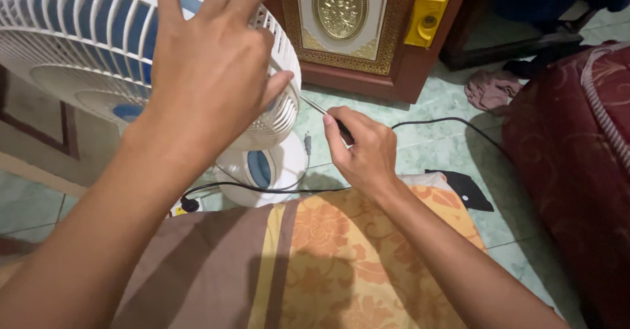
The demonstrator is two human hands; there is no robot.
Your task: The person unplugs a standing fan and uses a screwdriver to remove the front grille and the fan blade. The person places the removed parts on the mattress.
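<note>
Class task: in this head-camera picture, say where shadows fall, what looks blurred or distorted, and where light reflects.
Head view: the left hand looms large and slightly soft near the lens; the right hand and its screwdriver are sharper; shadows fall across the patterned cloth; the gold plaque glints.

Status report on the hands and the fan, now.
Left hand spread on fan grille. Right hand gripping screwdriver, tip at grille edge. Black cable trails across floor.

Warm dim indoor light, soft shadows on floor tiles [426, 152], slight blur, wide-angle stretch at edges
</note>
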